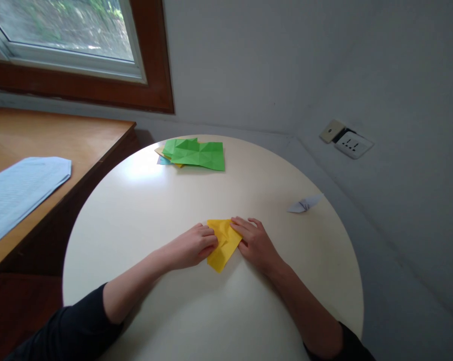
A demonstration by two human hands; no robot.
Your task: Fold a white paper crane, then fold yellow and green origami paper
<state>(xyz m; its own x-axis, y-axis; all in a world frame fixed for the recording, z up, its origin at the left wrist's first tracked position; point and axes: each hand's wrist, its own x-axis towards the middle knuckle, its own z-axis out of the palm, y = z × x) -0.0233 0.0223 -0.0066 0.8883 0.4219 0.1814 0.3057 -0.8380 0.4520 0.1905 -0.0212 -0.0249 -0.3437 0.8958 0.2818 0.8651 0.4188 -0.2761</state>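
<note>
A piece of yellow origami paper (223, 244), folded and creased, lies on the round white table with one corner pointing towards me. My left hand (198, 245) pinches its left side, fingers curled over the edge. At the upper right edge, my right hand (255, 244) grips the paper with its fingertips on top and the thumb low beside the edge; one finger is lifted slightly. The fingers cover parts of both paper edges.
Creased green paper (199, 154) lies on other coloured sheets at the far side of the white table (109, 220). A small folded white paper (304, 204) sits near the right rim. Left stands a wooden desk (60, 130) with white papers (23, 188); walls rise behind and right.
</note>
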